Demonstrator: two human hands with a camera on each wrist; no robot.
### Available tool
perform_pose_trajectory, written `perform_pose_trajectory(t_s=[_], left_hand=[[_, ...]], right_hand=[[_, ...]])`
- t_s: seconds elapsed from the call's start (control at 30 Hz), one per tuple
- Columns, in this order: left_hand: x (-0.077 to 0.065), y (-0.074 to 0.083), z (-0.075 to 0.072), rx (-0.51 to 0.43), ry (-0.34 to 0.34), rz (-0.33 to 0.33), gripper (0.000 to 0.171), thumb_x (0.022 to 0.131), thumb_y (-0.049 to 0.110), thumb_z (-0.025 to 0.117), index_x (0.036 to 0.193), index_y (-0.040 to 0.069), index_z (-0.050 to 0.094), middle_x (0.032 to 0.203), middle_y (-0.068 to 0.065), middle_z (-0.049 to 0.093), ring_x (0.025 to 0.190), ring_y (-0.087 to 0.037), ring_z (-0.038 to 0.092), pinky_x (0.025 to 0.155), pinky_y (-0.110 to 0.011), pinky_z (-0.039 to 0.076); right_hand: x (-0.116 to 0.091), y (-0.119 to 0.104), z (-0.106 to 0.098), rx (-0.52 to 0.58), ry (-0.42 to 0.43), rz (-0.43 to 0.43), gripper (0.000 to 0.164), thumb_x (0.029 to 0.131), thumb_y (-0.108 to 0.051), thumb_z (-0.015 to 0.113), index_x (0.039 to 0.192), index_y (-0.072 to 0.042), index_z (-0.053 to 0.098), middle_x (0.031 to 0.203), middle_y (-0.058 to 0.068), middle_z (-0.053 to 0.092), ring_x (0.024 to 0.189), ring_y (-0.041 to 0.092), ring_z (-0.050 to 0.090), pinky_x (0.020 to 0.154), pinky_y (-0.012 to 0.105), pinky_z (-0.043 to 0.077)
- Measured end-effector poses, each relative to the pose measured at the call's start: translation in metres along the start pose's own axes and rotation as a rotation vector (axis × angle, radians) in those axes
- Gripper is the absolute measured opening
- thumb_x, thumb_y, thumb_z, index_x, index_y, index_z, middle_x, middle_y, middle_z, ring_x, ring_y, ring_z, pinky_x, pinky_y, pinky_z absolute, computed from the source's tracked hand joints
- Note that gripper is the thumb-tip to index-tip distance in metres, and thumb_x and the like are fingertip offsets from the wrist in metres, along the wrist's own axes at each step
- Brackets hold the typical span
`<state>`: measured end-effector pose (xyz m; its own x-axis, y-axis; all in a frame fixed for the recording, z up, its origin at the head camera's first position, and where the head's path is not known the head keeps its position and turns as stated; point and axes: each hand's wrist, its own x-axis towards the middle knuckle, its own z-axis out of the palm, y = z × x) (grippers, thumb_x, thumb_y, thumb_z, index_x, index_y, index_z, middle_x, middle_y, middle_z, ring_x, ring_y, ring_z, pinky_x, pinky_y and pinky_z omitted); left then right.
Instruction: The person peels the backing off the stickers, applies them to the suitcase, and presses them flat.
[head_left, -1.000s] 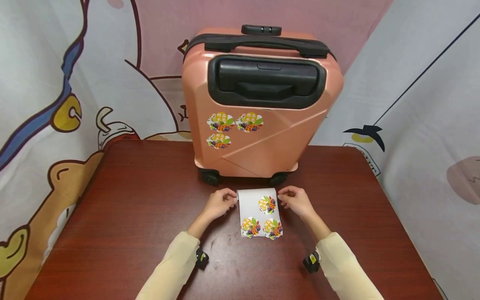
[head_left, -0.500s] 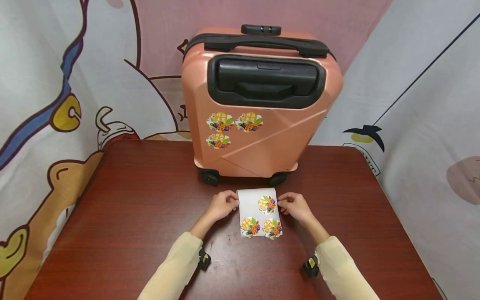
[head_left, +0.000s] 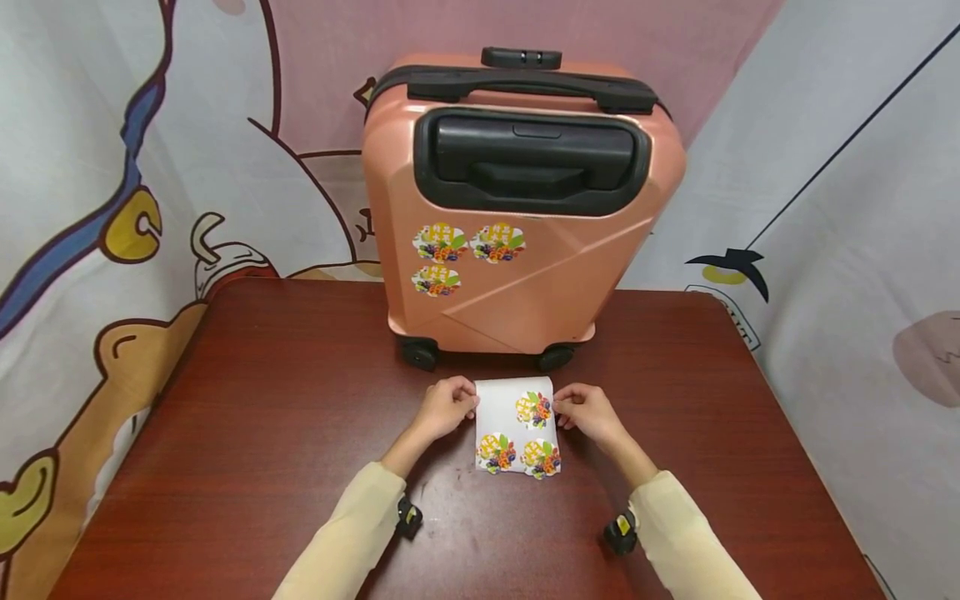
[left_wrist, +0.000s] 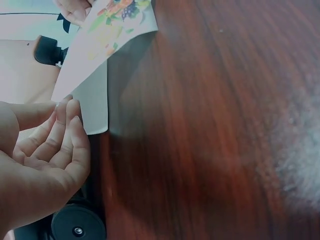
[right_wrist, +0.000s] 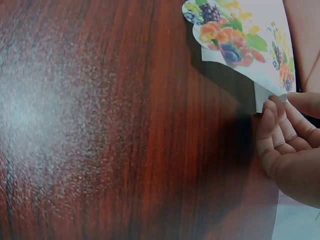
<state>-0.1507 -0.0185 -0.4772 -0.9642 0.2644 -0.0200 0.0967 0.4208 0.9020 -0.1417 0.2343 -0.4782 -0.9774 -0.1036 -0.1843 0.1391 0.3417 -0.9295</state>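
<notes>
A white backing sheet bears three fruit-print stickers, one at upper right and two along its near edge. My left hand pinches the sheet's left edge between thumb and fingertips. On the opposite edge, my right hand does the same, seen closely in the right wrist view, where the sheet's near end stands off the table over its shadow. A second pale layer shows beneath the sheet in the left wrist view. Behind it stands a pink suitcase with three matching fruit stickers on its left side.
The suitcase's black wheels rest on the reddish-brown table, just beyond the sheet. A patterned cloth hangs behind and at both sides. Black devices are strapped at both wrists.
My fingers have shifted slightly along the sheet's edges and closed in on them. The sheet's near edge has moved a little to the left. The suitcase stays in place.
</notes>
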Motion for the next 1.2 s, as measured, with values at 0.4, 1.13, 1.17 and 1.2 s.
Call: perform_pose_trajectory(t_s=[0.4,1.13,1.17,1.2], left_hand=[[-0.001,0.011,-0.011,-0.028,0.011,0.036,0.004,0.085,0.004,0.061,0.083,0.000,0.062,0.063,-0.007,0.062,0.062,-0.033,0.062,0.044,-0.022,0.043],[-0.006,0.014,-0.011,-0.043,0.019,0.102,0.005,0.083,0.002,0.063,0.083,-0.001,0.060,0.068,-0.006,0.062,0.061,-0.025,0.062,0.051,-0.022,0.047],[-0.006,0.014,-0.011,-0.044,0.021,0.106,0.004,0.083,0.001,0.063,0.082,-0.001,0.060,0.067,-0.007,0.062,0.060,-0.025,0.062,0.050,-0.022,0.047],[-0.006,0.014,-0.011,-0.045,0.024,0.107,0.004,0.083,0.001,0.063,0.082,-0.001,0.060,0.067,-0.007,0.062,0.060,-0.026,0.062,0.050,-0.021,0.047]], right_hand=[[-0.005,-0.012,-0.004,0.078,-0.008,-0.012,0.013,0.082,0.006,0.058,0.089,0.017,0.056,0.068,0.014,0.059,0.054,0.020,0.056,0.051,0.031,0.050],[-0.014,-0.015,-0.006,0.097,-0.020,-0.030,0.014,0.082,0.006,0.059,0.089,0.017,0.056,0.069,0.017,0.059,0.054,0.018,0.055,0.052,0.031,0.050],[-0.014,-0.015,-0.006,0.095,-0.021,-0.027,0.014,0.082,0.005,0.059,0.089,0.017,0.056,0.069,0.017,0.059,0.054,0.018,0.055,0.052,0.032,0.050],[-0.014,-0.014,-0.006,0.092,-0.022,-0.026,0.014,0.082,0.005,0.059,0.090,0.017,0.056,0.070,0.017,0.059,0.054,0.019,0.055,0.052,0.033,0.050]])
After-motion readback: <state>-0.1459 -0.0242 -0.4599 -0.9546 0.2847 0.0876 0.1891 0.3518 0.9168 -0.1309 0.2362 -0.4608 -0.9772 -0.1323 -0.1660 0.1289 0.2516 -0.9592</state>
